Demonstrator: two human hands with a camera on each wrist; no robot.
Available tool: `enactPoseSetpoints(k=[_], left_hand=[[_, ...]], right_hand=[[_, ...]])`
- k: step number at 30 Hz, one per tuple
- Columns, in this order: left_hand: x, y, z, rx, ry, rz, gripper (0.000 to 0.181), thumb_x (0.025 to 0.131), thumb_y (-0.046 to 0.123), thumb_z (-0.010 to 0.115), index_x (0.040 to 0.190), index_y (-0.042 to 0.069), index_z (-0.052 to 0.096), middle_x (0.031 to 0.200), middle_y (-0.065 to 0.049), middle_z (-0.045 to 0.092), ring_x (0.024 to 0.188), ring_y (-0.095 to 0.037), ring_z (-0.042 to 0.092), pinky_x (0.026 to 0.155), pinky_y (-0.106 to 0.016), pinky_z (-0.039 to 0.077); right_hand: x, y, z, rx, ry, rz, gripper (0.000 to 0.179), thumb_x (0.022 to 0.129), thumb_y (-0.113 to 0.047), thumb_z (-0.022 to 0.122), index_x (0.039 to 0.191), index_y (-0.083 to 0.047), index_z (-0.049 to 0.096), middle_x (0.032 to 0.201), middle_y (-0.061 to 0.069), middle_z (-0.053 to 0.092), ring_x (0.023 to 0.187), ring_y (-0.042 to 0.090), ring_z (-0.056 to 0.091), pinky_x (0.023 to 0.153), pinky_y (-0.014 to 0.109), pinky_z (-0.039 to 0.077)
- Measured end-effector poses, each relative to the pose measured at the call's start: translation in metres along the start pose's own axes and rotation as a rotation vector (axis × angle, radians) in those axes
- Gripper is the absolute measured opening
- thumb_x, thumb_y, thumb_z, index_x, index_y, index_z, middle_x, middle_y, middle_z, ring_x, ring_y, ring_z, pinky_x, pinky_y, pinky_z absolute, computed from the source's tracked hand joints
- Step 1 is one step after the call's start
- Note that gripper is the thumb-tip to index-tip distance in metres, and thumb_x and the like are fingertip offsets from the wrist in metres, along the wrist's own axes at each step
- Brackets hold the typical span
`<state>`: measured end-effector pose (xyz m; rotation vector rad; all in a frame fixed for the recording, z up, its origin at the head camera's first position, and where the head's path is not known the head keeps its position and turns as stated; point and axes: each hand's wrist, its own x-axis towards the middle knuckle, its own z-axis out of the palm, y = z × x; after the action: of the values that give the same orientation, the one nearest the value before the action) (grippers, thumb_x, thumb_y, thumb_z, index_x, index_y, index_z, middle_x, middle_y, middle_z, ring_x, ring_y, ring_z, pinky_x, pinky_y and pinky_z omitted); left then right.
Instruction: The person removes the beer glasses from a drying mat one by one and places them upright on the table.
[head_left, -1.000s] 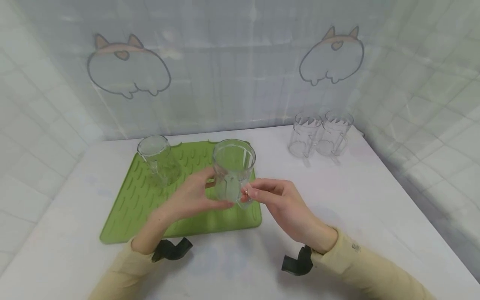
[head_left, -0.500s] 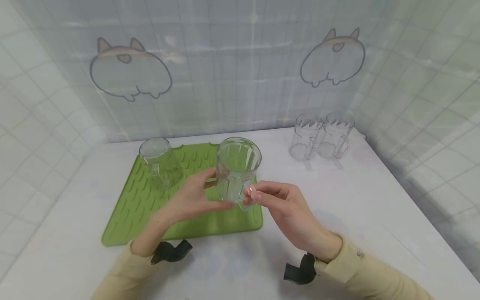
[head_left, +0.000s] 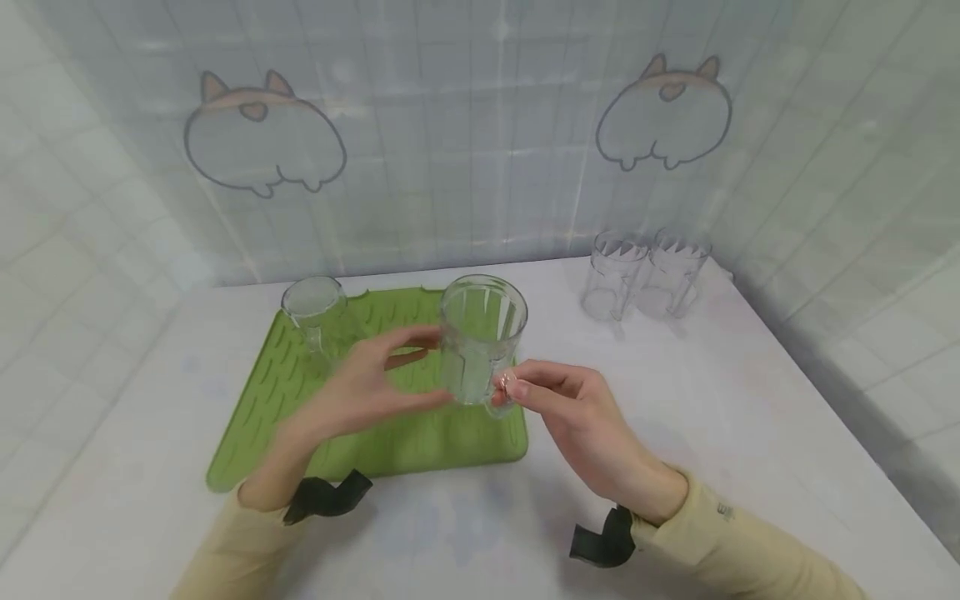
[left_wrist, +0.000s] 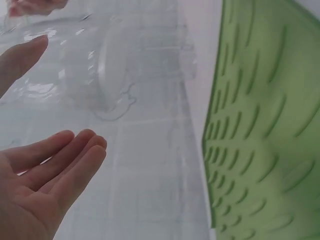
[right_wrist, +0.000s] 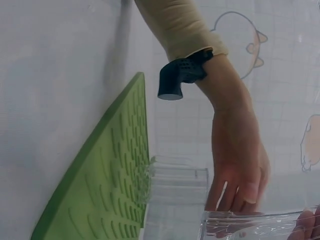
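Note:
A clear glass mug (head_left: 483, 346) is held upright above the green drying mat (head_left: 427, 442) by its handle, which my right hand (head_left: 581, 421) pinches between thumb and fingers. Beside the mug's left side, my left hand (head_left: 356, 392) has its thumb and fingers spread apart. In the left wrist view, the fingers of the left hand (left_wrist: 55, 175) are nearly straight, with a gap between them and the mug (left_wrist: 65, 70). Another glass mug (head_left: 313, 308) stands on the mat's back left part, partly behind the left hand.
Two more glass mugs (head_left: 617, 275) stand side by side at the back right of the white table (head_left: 712, 400). Tiled-pattern walls close in the table at the back and both sides, with cartoon animal outlines (head_left: 262, 142) on the back one.
My left hand has loosened from the mug and drawn back a little to the left. The mug has shifted slightly right, its handle still pinched by my right hand.

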<state>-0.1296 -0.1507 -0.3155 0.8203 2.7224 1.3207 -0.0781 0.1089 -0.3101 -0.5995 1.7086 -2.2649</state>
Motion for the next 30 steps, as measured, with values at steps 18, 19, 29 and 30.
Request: enactPoseSetpoints(k=[18,19,29,30], left_hand=[[-0.013,-0.008,-0.068,0.039,0.323,0.0,0.041,0.089,0.023,0.066,0.128,0.014,0.055,0.122,0.001,0.059,0.114,-0.01,0.055,0.094,-0.015,0.048],[-0.016,-0.009,-0.073,0.042,0.35,-0.009,0.04,0.09,0.023,0.065,0.127,0.013,0.056,0.122,-0.001,0.059,0.113,-0.009,0.055,0.092,-0.013,0.048],[-0.046,-0.054,-0.125,-0.045,0.501,-0.2,0.044,0.092,0.024,0.061,0.131,0.005,0.052,0.115,0.01,0.064,0.105,0.004,0.057,0.084,-0.003,0.044],[-0.049,-0.061,-0.128,-0.075,0.484,-0.215,0.046,0.093,0.024,0.06,0.132,0.003,0.05,0.115,0.01,0.063,0.103,0.004,0.058,0.085,-0.003,0.044]], right_hand=[[0.003,0.006,-0.011,-0.036,0.035,-0.014,0.023,0.09,-0.012,0.062,0.103,0.007,0.064,0.092,0.008,0.066,0.099,0.029,0.056,0.108,0.041,0.035],[0.003,0.006,-0.012,-0.039,0.036,-0.018,0.023,0.09,-0.012,0.062,0.104,0.007,0.064,0.092,0.008,0.066,0.099,0.029,0.056,0.107,0.04,0.035],[-0.001,0.009,-0.021,-0.064,0.059,-0.007,0.025,0.09,-0.012,0.061,0.107,0.007,0.064,0.094,0.007,0.066,0.099,0.028,0.057,0.107,0.038,0.035],[-0.002,0.01,-0.022,-0.065,0.061,-0.004,0.026,0.09,-0.012,0.061,0.108,0.008,0.063,0.094,0.008,0.066,0.099,0.028,0.057,0.108,0.038,0.035]])
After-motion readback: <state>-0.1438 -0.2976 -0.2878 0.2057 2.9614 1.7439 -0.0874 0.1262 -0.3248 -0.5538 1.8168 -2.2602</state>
